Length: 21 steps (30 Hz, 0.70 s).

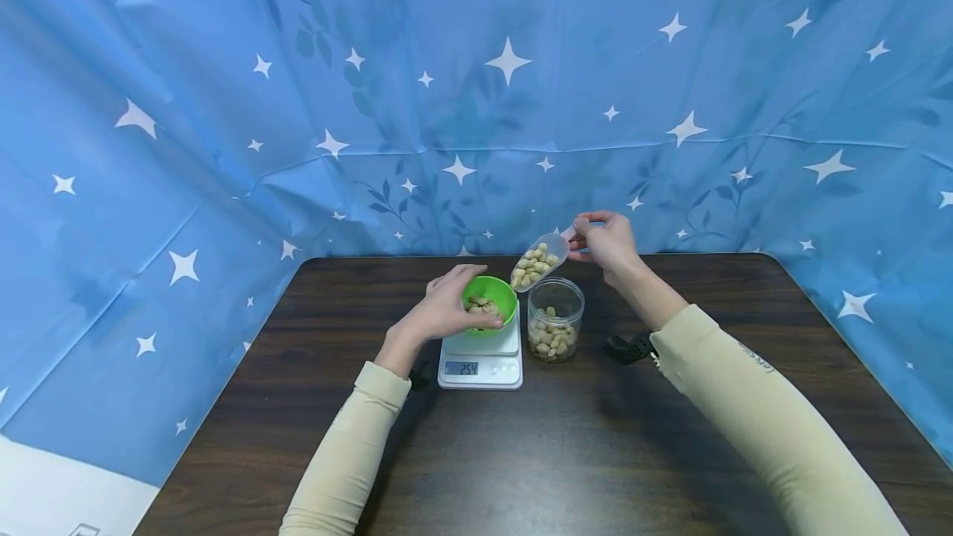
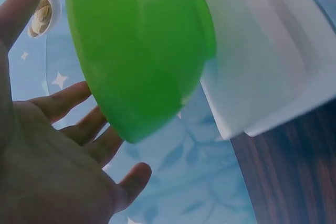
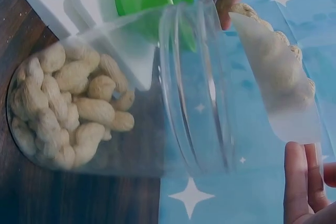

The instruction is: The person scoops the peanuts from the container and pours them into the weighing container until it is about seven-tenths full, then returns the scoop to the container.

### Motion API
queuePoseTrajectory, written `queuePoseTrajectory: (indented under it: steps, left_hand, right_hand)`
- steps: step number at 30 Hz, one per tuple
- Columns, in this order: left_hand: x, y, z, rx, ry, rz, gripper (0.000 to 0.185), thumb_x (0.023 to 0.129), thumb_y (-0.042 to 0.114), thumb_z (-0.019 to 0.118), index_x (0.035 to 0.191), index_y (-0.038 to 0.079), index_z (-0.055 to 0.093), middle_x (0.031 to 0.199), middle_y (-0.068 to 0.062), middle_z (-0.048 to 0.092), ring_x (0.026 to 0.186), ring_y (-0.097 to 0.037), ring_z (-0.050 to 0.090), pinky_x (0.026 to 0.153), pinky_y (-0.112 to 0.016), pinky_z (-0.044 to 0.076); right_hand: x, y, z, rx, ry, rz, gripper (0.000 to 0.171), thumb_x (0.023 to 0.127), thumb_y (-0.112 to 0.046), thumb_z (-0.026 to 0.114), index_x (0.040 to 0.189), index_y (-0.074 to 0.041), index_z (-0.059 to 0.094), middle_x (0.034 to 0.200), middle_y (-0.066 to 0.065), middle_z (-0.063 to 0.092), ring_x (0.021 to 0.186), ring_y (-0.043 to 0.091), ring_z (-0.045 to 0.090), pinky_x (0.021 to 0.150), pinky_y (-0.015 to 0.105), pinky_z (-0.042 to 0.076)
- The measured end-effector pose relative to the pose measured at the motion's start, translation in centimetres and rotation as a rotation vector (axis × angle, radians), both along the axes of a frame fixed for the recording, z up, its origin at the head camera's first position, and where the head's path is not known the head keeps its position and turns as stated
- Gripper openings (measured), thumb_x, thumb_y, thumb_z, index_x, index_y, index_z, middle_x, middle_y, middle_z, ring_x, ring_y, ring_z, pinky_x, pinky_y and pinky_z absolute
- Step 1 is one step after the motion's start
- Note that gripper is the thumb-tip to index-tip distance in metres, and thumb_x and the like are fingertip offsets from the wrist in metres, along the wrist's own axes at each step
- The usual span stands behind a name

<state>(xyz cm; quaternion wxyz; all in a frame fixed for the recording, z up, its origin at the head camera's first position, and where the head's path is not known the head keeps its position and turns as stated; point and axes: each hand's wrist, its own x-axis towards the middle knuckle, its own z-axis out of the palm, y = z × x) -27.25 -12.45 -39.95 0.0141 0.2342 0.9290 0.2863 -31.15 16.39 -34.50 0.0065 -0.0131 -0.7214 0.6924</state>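
A green bowl [image 1: 500, 291] with some unshelled peanuts in it sits on a white kitchen scale [image 1: 487, 370]. My left hand [image 1: 450, 302] curves loosely about the bowl's left side, thumb near the front rim and fingers at the back. In the left wrist view its fingers [image 2: 79, 127] are spread and nearly straight; firm contact with the bowl is not visible. My right hand [image 1: 606, 245] pinches the handle of a translucent scoop [image 1: 554, 245], tilted down toward the bowl and loaded with peanuts [image 1: 533, 265]. Below the scoop stands a clear jar [image 1: 556, 304], partly filled with peanuts.
The scale's lit display [image 1: 462, 368] shows digits that look like 254. Everything stands on a dark wooden table [image 1: 521, 453], near its back edge. Behind hangs a blue cloth [image 1: 447, 89] with white stars. A dark strap [image 1: 631, 348] shows by the right sleeve.
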Motion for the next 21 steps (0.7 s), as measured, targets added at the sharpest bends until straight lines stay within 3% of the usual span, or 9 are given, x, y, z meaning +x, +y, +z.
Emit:
queuePoseTrajectory:
  steps: [6,11,16,21]
  left_hand:
    - [0.2,-1.1,-0.2,-0.020,-0.055,0.021,0.108,0.077,0.055,0.087,0.161,0.015,0.033,0.162,-0.011,0.032,0.146,-0.029,0.034,0.116,-0.062,0.017]
    - [0.3,-1.8,-0.3,-0.043,-0.105,0.054,0.117,0.074,0.057,0.087,0.163,0.011,0.026,0.163,-0.014,0.030,0.147,-0.033,0.033,0.116,-0.064,0.017]
    - [0.3,-2.1,-0.4,-0.050,-0.174,0.062,0.121,0.074,0.054,0.089,0.164,0.008,0.023,0.161,-0.017,0.032,0.145,-0.034,0.035,0.116,-0.065,0.020]
    - [0.2,-2.1,-0.7,-0.021,-0.206,0.046,0.121,0.075,0.049,0.090,0.163,0.003,0.021,0.160,-0.019,0.033,0.145,-0.034,0.036,0.116,-0.058,0.028]
  right_hand:
    - [-0.1,-1.3,-0.5,0.018,-0.017,-0.009,0.041,0.109,-0.015,0.049,0.144,0.007,0.045,0.092,0.010,0.064,0.072,0.012,0.066,0.082,0.038,0.060]
    - [-0.1,-2.4,-1.1,0.020,-0.005,-0.020,0.038,0.109,-0.013,0.050,0.141,0.008,0.047,0.090,0.014,0.064,0.070,0.013,0.067,0.073,0.032,0.061]
    - [0.0,-3.4,-1.6,0.015,0.001,-0.025,0.037,0.108,-0.011,0.049,0.140,0.007,0.047,0.088,0.015,0.066,0.070,0.014,0.069,0.072,0.032,0.061]
    - [0.1,-4.2,-1.9,0.046,0.023,-0.033,0.036,0.109,-0.014,0.049,0.139,0.005,0.048,0.092,0.019,0.068,0.071,0.016,0.069,0.071,0.033,0.061]
